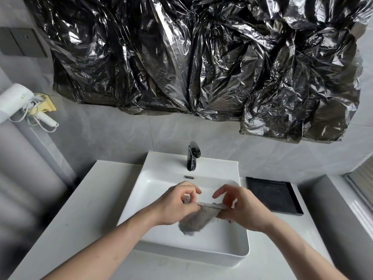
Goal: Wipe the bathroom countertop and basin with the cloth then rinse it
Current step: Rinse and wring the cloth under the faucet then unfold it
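Note:
A grey cloth [196, 221] hangs over the white rectangular basin [226, 247], bunched and stretched between my two hands. My left hand [177, 205] pinches its left end with thumb and fingers. Its right end is gripped by my right hand [240, 209], with the index finger and thumb lifted. Both hands hover above the middle of the basin. A black faucet [192, 156] stands at the basin's back rim, and no water is visible from it. The white countertop [80, 203] surrounds the basin.
A black rectangular tray [272, 195] lies on the countertop right of the basin. A white hair dryer [18, 102] hangs on the left wall. Crinkled black plastic sheeting [201, 57] covers the wall above the basin. A dark wall switch [20, 42] sits upper left.

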A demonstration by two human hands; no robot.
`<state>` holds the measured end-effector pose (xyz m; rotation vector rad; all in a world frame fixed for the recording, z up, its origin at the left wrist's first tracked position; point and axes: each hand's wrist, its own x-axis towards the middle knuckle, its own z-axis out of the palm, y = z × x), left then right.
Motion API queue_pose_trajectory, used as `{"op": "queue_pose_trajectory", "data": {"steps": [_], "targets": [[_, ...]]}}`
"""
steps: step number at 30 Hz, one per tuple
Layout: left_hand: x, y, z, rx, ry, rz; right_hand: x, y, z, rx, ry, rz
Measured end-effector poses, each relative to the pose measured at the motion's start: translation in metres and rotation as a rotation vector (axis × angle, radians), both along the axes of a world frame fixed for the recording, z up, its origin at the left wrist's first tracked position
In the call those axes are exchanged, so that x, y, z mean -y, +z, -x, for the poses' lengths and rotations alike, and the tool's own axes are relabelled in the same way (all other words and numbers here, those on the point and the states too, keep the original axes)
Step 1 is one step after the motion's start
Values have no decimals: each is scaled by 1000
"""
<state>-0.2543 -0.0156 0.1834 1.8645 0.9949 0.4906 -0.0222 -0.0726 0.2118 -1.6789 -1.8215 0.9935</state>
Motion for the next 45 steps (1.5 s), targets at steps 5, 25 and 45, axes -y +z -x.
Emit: {"op": "queue_pose_trajectory", "data": {"steps": [5,25,45], "targets": [[11,12,5,34,-173,322,14,-4,-2,-78,37,104],[60,-7,26,-135,-37,48,71,-30,1,-6,47,98],[106,-49,63,-328,30,-301,148,-83,42,377,-122,70]]}}
